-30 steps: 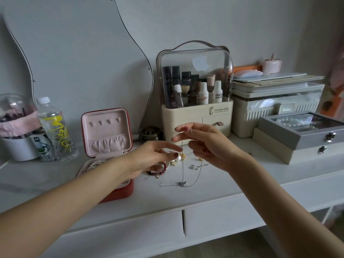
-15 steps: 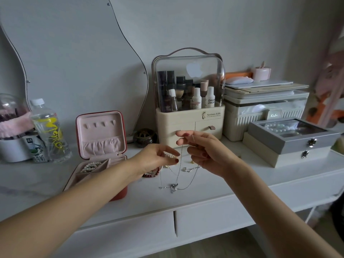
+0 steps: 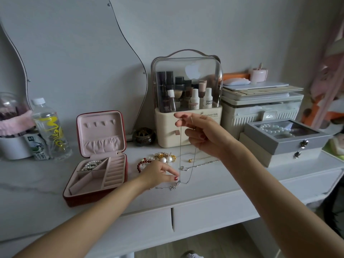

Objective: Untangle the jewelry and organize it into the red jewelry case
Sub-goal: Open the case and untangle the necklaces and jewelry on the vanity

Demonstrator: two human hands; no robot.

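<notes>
The silver necklace (image 3: pixel 180 146) hangs from the right hand (image 3: pixel 202 135), whose thumb and forefinger pinch the chain high above the white vanity top (image 3: pixel 214 185), at about 12 o'clock from the loose heap; I judge it is held up so that its own weight pulls the strands straight and shows where they cross; its long axis runs near vertical, top end at the raised fingers, low end pointing down to 6 o'clock, where the loop and pendant meet the surface; the left hand (image 3: pixel 158 174) reaches in low, thumb and forefinger closed on the chain's bottom by the pendant, likely to steady it or tease it free from a second silver chain (image 3: pixel 201 165) lying at 3 o'clock; the red jewelry case (image 3: pixel 96 164) stands open at 9 o'clock, lid upright, pearls (image 3: pixel 91 164) in its rear compartment; gold and pearl pieces (image 3: pixel 165 158) and a red bead bracelet (image 3: pixel 142 164) wait between case and necklace.
</notes>
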